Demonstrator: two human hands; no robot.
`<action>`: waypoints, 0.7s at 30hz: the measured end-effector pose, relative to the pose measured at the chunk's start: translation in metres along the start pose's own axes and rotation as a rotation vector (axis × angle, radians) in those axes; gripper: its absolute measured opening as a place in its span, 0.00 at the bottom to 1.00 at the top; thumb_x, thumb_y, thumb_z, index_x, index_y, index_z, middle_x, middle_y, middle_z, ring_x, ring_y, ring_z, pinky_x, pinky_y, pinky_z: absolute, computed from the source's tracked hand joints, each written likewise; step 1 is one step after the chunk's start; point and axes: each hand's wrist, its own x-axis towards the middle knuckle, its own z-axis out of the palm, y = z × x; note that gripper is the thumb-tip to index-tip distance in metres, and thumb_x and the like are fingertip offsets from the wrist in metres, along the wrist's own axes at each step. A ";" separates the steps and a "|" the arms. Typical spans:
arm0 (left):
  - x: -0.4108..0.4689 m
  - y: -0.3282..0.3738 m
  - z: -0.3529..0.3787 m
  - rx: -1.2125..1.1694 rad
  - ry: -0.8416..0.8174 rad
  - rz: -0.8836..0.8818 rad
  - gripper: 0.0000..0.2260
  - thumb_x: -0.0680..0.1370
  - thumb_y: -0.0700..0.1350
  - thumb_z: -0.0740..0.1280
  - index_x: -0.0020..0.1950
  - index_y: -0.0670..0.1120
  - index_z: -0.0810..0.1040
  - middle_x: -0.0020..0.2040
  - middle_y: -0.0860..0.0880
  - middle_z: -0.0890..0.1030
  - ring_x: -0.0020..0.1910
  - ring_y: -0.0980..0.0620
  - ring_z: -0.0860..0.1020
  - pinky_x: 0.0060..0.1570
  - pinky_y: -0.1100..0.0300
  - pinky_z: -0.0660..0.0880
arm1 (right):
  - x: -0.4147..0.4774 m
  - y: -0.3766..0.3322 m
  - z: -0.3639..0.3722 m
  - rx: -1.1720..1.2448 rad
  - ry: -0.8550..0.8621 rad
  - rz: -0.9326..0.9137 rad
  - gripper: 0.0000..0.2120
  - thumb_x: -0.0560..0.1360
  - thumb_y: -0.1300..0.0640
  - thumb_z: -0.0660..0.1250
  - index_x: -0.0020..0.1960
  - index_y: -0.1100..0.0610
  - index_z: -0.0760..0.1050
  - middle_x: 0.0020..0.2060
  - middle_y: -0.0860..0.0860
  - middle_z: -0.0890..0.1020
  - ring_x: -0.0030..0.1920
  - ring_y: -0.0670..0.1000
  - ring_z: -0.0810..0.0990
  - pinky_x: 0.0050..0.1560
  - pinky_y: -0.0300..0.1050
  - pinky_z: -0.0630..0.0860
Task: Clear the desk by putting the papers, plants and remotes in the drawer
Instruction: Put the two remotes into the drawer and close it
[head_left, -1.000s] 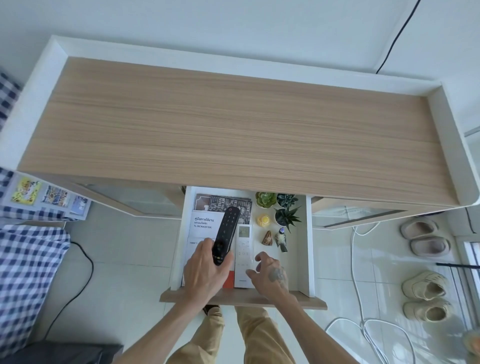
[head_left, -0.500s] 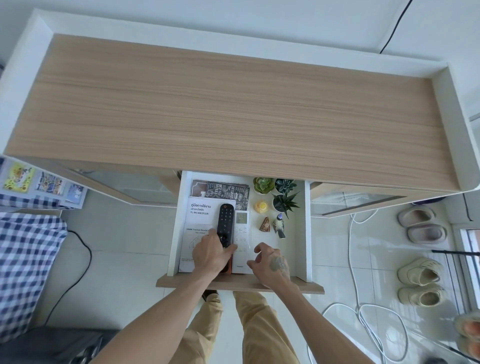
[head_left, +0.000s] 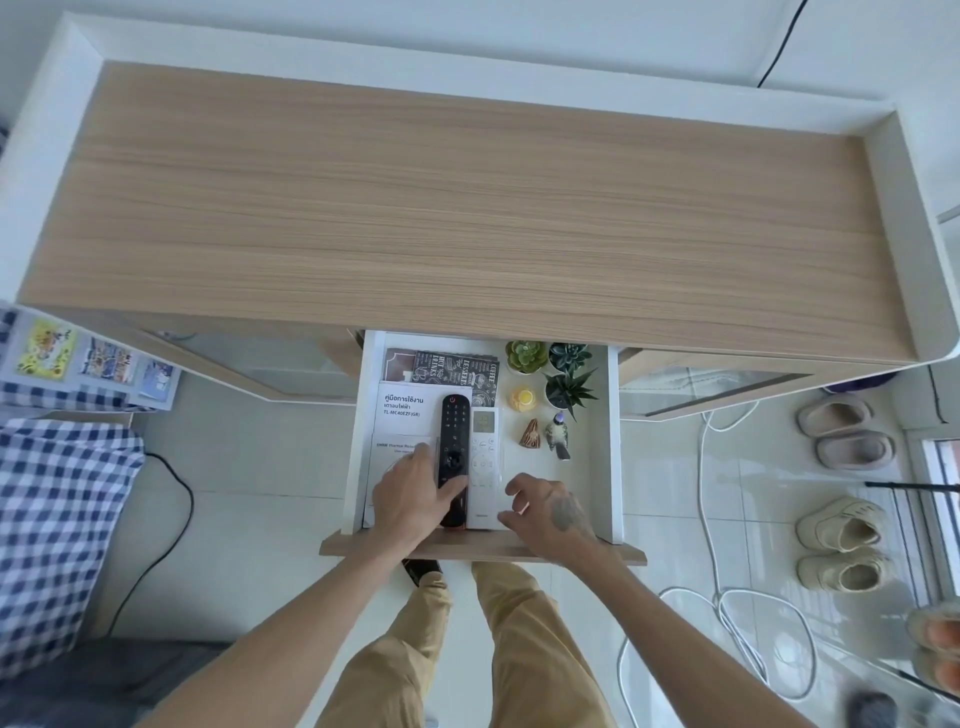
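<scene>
Left hand (head_left: 415, 493) pinches black remote (head_left: 453, 457) at 6 o'clock end | right hand (head_left: 550, 512) loose, empty | remote likely light, rigid, slick

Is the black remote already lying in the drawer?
In. The black remote lies flat in the open drawer, beside the white remote. The left hand rests on its near end.

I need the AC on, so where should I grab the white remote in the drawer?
Pinch the white remote across its long edges at the bare middle, coming from above and from the right; the black remote lies against its left edge.
</scene>
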 end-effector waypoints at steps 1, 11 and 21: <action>-0.009 -0.004 -0.006 0.006 0.001 0.093 0.21 0.75 0.66 0.64 0.53 0.49 0.71 0.45 0.53 0.80 0.42 0.49 0.80 0.37 0.54 0.78 | -0.006 0.001 -0.002 -0.001 -0.017 -0.054 0.15 0.74 0.47 0.68 0.58 0.53 0.76 0.47 0.47 0.84 0.45 0.49 0.81 0.49 0.45 0.78; -0.069 -0.029 -0.027 0.147 -0.174 0.549 0.14 0.78 0.56 0.63 0.60 0.51 0.76 0.54 0.55 0.78 0.54 0.54 0.75 0.47 0.57 0.74 | -0.046 0.012 -0.009 -0.222 -0.011 -0.379 0.11 0.76 0.49 0.67 0.53 0.54 0.79 0.46 0.48 0.81 0.44 0.50 0.80 0.46 0.43 0.77; -0.043 -0.010 -0.053 0.250 -0.062 0.646 0.07 0.68 0.45 0.77 0.44 0.49 0.83 0.37 0.53 0.81 0.36 0.52 0.81 0.28 0.57 0.78 | -0.024 0.001 -0.021 -0.406 0.124 -0.366 0.08 0.78 0.51 0.63 0.48 0.53 0.79 0.41 0.47 0.80 0.42 0.51 0.78 0.39 0.45 0.77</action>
